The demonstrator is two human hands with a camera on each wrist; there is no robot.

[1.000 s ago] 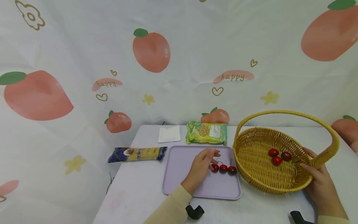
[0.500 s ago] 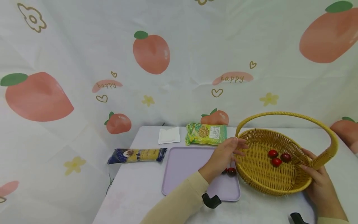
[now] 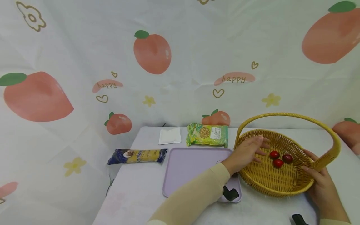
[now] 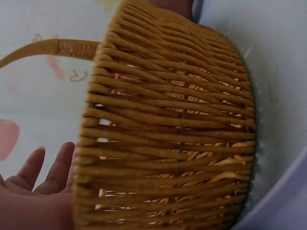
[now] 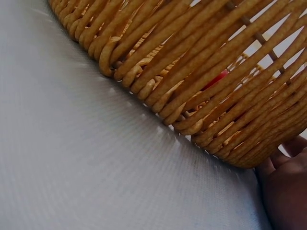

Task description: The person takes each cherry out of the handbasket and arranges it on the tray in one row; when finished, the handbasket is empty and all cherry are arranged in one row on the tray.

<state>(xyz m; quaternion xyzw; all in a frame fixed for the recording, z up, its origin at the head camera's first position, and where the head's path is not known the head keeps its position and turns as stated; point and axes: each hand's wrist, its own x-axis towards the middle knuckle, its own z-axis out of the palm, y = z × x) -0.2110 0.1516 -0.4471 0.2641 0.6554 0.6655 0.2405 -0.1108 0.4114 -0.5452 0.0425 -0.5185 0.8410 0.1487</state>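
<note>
A yellow wicker basket [image 3: 270, 184] with a tall arched handle stands at the right and holds three red cherries [image 3: 278, 163]. My right hand [image 3: 323, 184] grips its right rim near the handle's foot, with the thumb over the inside. My left hand [image 3: 247, 153] reaches over the left rim, fingers loosely extended inside the basket, left of the cherries and apart from them. In the left wrist view, extended fingers [image 4: 60, 167] show beyond the woven wall; no cherry is visible in them. On the lilac tray [image 3: 182, 168], my left forearm and wrist hide the cherries.
Behind the tray lie a green-yellow packet [image 3: 207, 135] and a white square packet [image 3: 170, 135]. A blue and yellow long packet [image 3: 137, 156] lies at the table's left edge. A printed curtain [image 3: 180, 93] hangs directly behind the table.
My left hand has moved right, from beside the tray's cherries to over the basket's left rim. The forearm now covers those cherries. My right hand and the basket have stayed in place.
</note>
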